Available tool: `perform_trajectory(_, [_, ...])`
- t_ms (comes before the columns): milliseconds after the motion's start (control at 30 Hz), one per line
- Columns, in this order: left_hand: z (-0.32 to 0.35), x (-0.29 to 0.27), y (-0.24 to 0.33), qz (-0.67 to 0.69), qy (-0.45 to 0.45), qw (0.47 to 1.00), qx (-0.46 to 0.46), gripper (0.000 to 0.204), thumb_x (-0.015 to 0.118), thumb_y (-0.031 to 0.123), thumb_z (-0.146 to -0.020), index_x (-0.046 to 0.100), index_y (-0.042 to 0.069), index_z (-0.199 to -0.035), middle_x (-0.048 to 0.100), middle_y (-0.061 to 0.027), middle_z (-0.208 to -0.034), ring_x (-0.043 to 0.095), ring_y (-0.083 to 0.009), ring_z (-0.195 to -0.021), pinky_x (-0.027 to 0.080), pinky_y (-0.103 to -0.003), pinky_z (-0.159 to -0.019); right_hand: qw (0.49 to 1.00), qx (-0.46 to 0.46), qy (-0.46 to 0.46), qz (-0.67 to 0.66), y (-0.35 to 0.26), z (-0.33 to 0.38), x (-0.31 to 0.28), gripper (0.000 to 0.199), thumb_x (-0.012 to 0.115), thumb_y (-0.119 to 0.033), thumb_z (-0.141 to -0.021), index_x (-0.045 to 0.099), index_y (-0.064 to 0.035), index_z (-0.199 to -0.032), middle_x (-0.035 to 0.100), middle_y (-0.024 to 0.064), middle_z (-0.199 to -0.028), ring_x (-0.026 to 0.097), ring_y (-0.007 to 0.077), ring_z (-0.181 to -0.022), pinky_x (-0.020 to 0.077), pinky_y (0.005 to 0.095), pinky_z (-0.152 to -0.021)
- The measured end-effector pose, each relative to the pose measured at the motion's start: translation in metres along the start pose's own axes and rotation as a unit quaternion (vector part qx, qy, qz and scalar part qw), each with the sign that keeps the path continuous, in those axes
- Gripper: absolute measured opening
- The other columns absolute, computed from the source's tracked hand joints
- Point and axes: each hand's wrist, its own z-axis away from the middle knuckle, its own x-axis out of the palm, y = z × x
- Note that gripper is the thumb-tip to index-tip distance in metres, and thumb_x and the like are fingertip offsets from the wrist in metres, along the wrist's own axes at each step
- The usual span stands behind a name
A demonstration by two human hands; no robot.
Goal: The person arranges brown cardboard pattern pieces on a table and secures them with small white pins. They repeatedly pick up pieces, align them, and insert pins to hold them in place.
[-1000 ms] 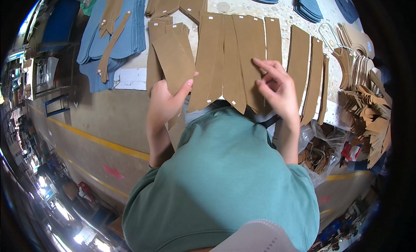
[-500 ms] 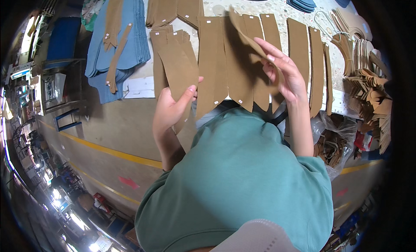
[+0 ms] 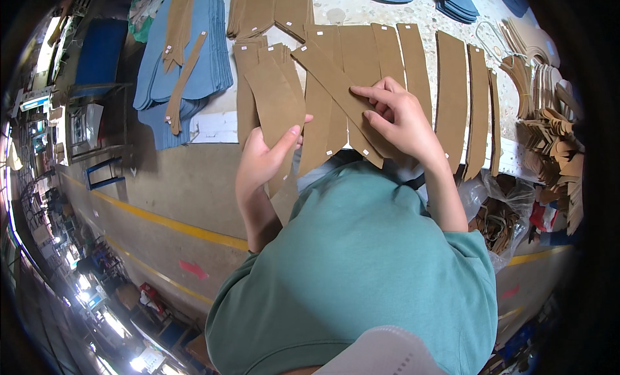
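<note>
My left hand (image 3: 266, 157) grips a curved brown cut piece (image 3: 279, 94), thumb on top and fingers underneath; it hangs over the table's near edge. My right hand (image 3: 402, 119) is open over a long brown strip (image 3: 336, 86), its index finger stretched out, the thumb apart and the other fingers bent. That strip lies slantwise across brown panels (image 3: 318, 120), which carry small white labels at their ends. Under my right hand, the strip's lower part is partly hidden. Left of these panels is another stack of brown pieces (image 3: 246, 78), partly covered by the held piece.
Blue cut pieces (image 3: 184, 52) are piled at the left of the white table (image 3: 352, 2), with narrow brown strips on top. Further brown strips (image 3: 451, 91) lie right of my hand. Bundled tan pieces (image 3: 557, 152) crowd the right end, above a clear plastic bag (image 3: 497, 213).
My right hand has lowered a raised brown strip onto the panels and loosened its fingers; the strip now lies flat and slanted. My left hand still holds its piece.
</note>
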Motion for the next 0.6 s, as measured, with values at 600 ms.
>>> perform_trajectory(600, [0.003,-0.005,0.011,0.108,-0.059,0.992,-0.025,0.039,0.051,0.01,-0.097,0.048,-0.009,-0.131,0.06,-0.0174,-0.131,0.062,-0.0164,-0.093,0.052,-0.032,-0.084,0.978,0.03,0.203,-0.039,0.008,0.032,-0.017,0.033,0.054,0.005,-0.089,0.068,-0.0019,-0.118,0.058,0.0075,-0.11,0.056,0.0112,-0.091,0.046,0.0208,-0.075])
